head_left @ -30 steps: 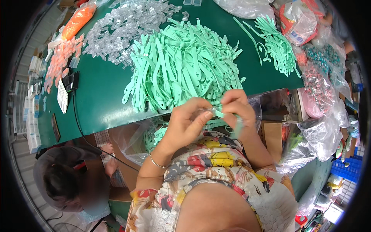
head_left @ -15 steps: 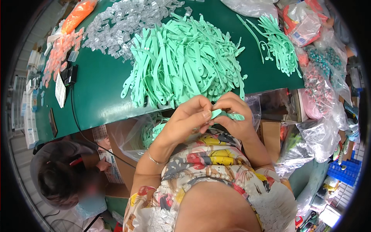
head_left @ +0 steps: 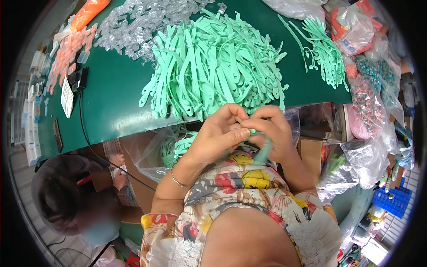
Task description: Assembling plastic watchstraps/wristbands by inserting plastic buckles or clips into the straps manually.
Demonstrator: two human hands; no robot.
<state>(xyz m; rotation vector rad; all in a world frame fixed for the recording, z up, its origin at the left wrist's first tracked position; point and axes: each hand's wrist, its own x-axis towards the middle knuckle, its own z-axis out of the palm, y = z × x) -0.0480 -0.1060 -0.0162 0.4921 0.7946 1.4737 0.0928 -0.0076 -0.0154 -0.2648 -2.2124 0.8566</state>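
Note:
Just off the table's near edge, my left hand (head_left: 220, 133) and my right hand (head_left: 275, 131) meet, both closed on one mint-green rubbery strap (head_left: 263, 153). Its loose end hangs below my right fingers, smeared by motion. The part between my fingertips is mostly hidden. Right beyond my hands, a large heap of the same green straps (head_left: 218, 66) covers the middle of the table. A smaller bunch of straps (head_left: 328, 58) lies at the far right. Below the edge, left of my hands, more straps (head_left: 184, 144) sit in a clear plastic bag (head_left: 142, 155).
Small clear plastic pieces (head_left: 133, 31) are spread behind the heap on the green table (head_left: 111, 102). Orange pieces (head_left: 66, 58) lie at the left, near a black device with a cable (head_left: 80, 80). Filled plastic bags (head_left: 369, 93) crowd the right. Another person (head_left: 66, 196) is at lower left.
The strap's free end has swung from pointing right to hanging down below my right hand. My fingers have shifted slightly on it. The other person's head has moved a little.

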